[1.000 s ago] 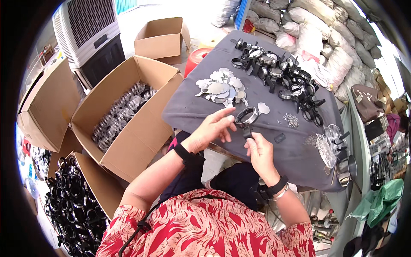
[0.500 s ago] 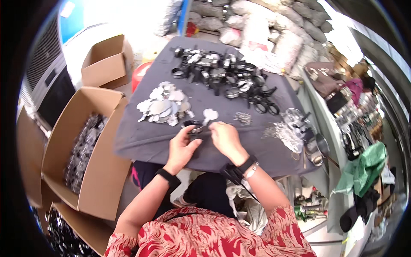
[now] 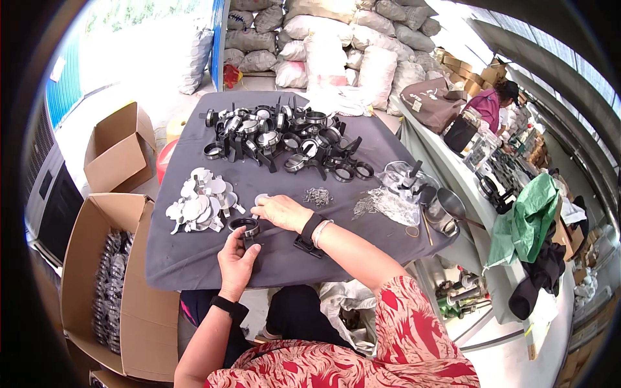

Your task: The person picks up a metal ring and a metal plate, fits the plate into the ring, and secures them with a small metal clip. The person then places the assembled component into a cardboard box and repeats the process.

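Note:
My left hand (image 3: pixel 236 264) grips a black ring-shaped part (image 3: pixel 245 224) at the near left of the grey cloth-covered table, thumb and fingers around its lower side. Just beyond it, my right hand (image 3: pixel 283 212) has its fingers closed at a white disc (image 3: pixel 260 198); most of the disc is hidden under the fingertips. A heap of thin white discs (image 3: pixel 200 205), some with narrow tabs, lies to the left. Further back spreads a large pile of black ring-shaped parts with arms (image 3: pixel 268 139). Small metal pieces (image 3: pixel 317 197) form a little heap right of my right hand.
At the table's right edge are clear plastic bags (image 3: pixel 396 208) and a metal pan (image 3: pixel 446 205). An open cardboard box (image 3: pixel 152 297) of clear parts stands on the left. A side bench holds a green bag (image 3: pixel 530 216). Another person (image 3: pixel 488 108) is at the far right.
The head view has tilted up, so more of the room shows. My right hand has moved onto the white disc, which lay exposed before. My left hand still has the black ring-shaped part.

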`<move>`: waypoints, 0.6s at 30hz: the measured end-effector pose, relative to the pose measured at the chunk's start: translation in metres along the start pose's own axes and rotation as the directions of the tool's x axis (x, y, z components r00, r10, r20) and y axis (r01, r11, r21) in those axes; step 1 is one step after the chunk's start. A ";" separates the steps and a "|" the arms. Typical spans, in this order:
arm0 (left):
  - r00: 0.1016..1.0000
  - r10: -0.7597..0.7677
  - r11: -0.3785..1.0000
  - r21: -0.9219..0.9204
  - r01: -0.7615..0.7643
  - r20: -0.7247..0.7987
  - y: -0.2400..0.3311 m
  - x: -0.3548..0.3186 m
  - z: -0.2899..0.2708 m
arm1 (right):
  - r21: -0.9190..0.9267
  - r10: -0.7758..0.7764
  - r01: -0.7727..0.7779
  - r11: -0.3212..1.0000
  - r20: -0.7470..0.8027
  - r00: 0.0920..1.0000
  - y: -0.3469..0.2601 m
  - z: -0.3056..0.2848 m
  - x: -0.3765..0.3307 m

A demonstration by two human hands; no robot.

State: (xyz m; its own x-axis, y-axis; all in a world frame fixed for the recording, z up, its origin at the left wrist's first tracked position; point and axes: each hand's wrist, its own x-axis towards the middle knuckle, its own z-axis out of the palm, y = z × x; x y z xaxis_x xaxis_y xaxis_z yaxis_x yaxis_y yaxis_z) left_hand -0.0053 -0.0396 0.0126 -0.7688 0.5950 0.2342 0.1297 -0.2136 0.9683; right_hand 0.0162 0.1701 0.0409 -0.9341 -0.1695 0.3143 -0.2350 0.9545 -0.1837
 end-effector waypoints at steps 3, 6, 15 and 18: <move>0.999 0.021 0.999 -0.047 -0.022 -0.027 -0.006 -0.002 -0.004 | -0.002 0.090 -0.090 0.996 0.075 0.993 -0.015 -0.003 0.010; 0.999 0.042 0.997 -0.068 -0.042 -0.006 -0.010 0.001 -0.005 | -0.011 0.064 -0.063 0.998 0.043 0.997 0.002 0.009 0.014; 1.000 0.020 0.999 -0.028 -0.020 0.000 -0.008 -0.002 -0.010 | -0.053 0.211 -0.214 0.975 -0.057 0.976 -0.009 -0.002 0.000; 0.999 -0.041 0.995 -0.095 0.040 -0.012 -0.006 -0.009 -0.018 | -0.085 0.108 -0.135 0.987 -0.268 0.957 -0.045 -0.036 -0.013</move>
State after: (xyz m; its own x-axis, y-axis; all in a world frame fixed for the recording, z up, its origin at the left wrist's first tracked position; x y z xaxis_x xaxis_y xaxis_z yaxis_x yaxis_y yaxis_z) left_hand -0.0098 -0.0576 0.0028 -0.7810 0.5940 0.1931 0.0388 -0.2624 0.9642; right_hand 0.0487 0.1386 0.0785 -0.8474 0.0069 0.5309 -0.0829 0.9859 -0.1451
